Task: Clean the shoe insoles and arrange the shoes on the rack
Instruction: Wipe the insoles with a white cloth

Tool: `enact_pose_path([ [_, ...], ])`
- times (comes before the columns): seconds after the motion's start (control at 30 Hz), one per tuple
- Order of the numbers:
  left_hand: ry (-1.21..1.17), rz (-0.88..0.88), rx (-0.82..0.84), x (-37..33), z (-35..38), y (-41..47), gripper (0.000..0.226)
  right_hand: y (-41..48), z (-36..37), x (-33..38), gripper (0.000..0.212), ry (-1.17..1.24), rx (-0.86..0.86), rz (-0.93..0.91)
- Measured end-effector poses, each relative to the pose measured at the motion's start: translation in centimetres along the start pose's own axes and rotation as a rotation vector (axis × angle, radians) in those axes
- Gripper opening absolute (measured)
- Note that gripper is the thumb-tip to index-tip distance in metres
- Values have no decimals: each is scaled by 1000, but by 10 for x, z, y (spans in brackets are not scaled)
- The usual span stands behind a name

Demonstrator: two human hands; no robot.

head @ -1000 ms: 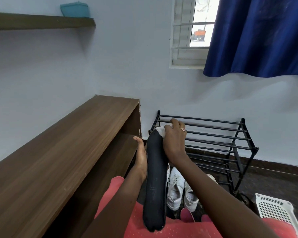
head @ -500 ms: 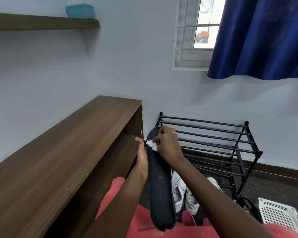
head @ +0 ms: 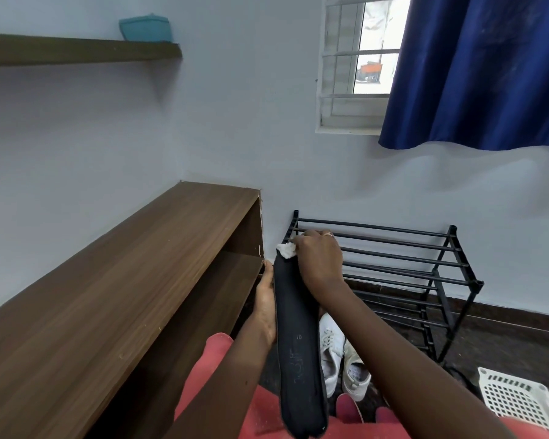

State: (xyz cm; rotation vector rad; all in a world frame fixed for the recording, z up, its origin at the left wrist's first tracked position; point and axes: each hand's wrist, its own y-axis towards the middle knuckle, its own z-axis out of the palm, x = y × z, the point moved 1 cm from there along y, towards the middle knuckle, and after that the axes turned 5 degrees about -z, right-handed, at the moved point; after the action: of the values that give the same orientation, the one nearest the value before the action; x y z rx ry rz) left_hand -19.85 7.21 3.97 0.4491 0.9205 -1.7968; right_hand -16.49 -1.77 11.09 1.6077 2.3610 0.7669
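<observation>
We hold a long black insole (head: 295,337) upright.
Our left hand (head: 265,308) grips its edge; our right hand (head: 319,264) pinches a white wad (head: 286,249) against its tip.

Black insole (head: 298,337), white shoes (head: 332,350), blue curtain (head: 482,68).

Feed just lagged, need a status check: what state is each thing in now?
Long black insole: upright, gripped by left hand.
White fluffy wad: pinched in right hand, pressed on insole's top end.
White lace-up shoes: on the floor, not racked.
Black metal bar rack: standing by the wall.
</observation>
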Motion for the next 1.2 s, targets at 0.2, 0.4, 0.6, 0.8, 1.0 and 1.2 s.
enact_pose_path([
  [0.2, 45, 40, -156, -8, -2, 5, 57, -30, 9, 29, 24, 64, 154, -98],
  [0.4, 20, 3, -303, -6, -21, 12, 81, -49, 10, 38, 23, 267, 454, -3],
  [0.6, 28, 6, -288, -6, -16, 6, 61, -42, 18, 26, 23, 402, 389, 52],
  [0.8, -44, -64, 65, -4, -2, -9, 61, -6, 16, 8, 22, 401, 147, 100],
  [1.0, -66, 55, 20, -12, -7, 1, 58, -16, 8, 19, 23, 442, 154, 14],
  [1.2, -2, 157, -121, -24, -18, 12, 73, -46, 4, 35, 30, 515, 319, -100],
])
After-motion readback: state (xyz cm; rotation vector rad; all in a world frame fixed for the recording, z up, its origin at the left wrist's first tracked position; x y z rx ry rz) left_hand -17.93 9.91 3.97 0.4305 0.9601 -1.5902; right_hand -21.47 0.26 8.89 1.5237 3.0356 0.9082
